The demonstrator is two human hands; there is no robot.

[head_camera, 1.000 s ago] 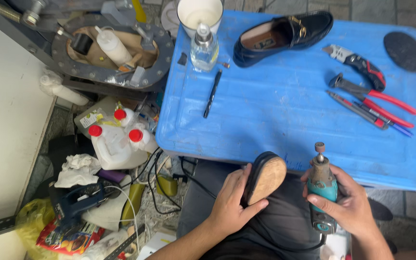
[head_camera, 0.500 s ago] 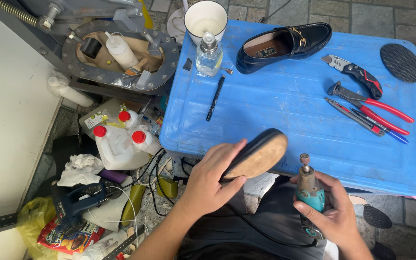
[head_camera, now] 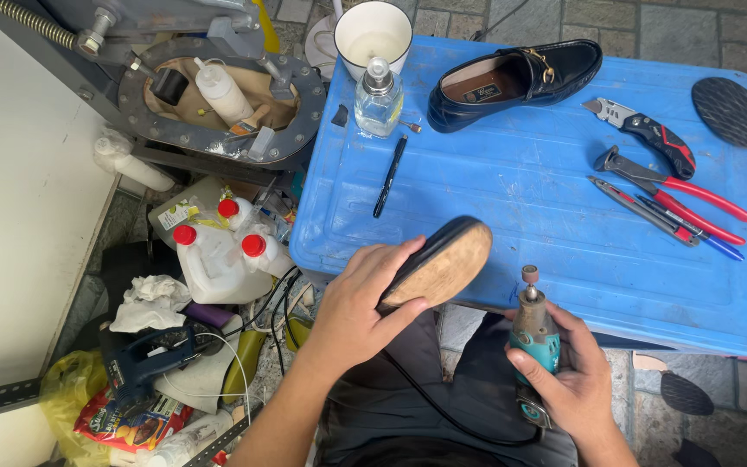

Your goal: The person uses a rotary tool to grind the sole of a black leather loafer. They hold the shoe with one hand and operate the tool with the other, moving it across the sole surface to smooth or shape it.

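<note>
Left hand (head_camera: pixel 358 303) clamps the shoe (head_camera: pixel 439 262) sole-up at the near edge of the blue table (head_camera: pixel 546 216), exposing tan leather. Just right, right hand (head_camera: pixel 568 385) wraps the teal rotary tool (head_camera: pixel 533 333), bit upward, apart from the sole.

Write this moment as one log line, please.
left hand: holds shoe, sole up | right hand: grips rotary tool, apart from sole

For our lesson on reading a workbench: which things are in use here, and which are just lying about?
In use:
left hand holding the upturned shoe
right hand holding the teal rotary tool

Lying about:
dark loafer
utility knife
red-handled pliers
black pen
glass bottle
white cup
</note>
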